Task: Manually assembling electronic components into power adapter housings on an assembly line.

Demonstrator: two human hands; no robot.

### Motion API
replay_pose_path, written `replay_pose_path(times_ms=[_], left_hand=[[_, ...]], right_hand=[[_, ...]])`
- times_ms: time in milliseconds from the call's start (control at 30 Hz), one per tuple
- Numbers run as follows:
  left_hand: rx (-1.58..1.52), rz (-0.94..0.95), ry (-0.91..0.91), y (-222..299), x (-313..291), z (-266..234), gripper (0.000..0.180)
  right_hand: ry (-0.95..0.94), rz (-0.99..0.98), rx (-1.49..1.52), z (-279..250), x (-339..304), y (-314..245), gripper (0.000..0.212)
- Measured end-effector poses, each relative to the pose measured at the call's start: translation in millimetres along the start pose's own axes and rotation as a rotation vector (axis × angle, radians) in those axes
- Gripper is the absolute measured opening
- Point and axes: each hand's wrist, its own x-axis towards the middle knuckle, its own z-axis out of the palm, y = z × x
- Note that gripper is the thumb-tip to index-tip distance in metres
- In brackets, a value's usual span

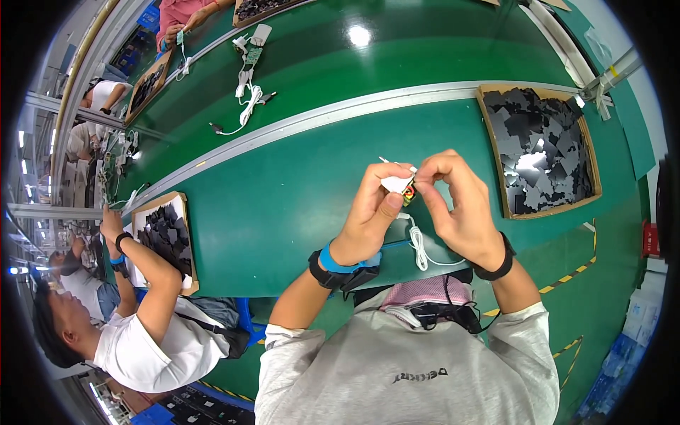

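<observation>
Above the near edge of the green bench, my left hand [368,212] is closed round a small white plastic charger part [397,184]. A component with yellow, red and black on it [409,193] shows at that part's right side. My right hand [457,198] is closed too, its thumb and forefinger pinched at the part's upper right edge. Whatever lies between those fingertips is too small to tell. A white cable [419,248] hangs below the part in a bundled loop, its end running under my right wrist.
A cardboard tray of black sheet pieces [542,152] sits at the right. Another such tray [166,234] stands left, beside a seated co-worker [156,333]. Behind a metal rail [319,122], circuit boards with white cables [248,78] lie on a conveyor. Another person's hands [185,28] work beyond.
</observation>
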Motion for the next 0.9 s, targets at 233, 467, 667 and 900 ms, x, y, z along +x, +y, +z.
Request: replay_pose_path(times_ms=[233,467,667,900], left_hand=[[-0.247,-0.127,0.041,9,0,4,0.031],[0.03,-0.012,0.034,7,2,-6,0.032],[0.241,0.193,0.063,12,1,-1,0.033],[0.447,0.291,0.062,9,-1,-5,0.03]], right_hand=[[-0.056,-0.309,-0.271,-1,5,2,0.029],[-0.145,-0.32,-0.307,-16,4,-1,0.029],[-0.139,0.234,0.324,-5,5,-13,0.03],[-0.195,0.304,0.412,-7,11,-15,0.034]])
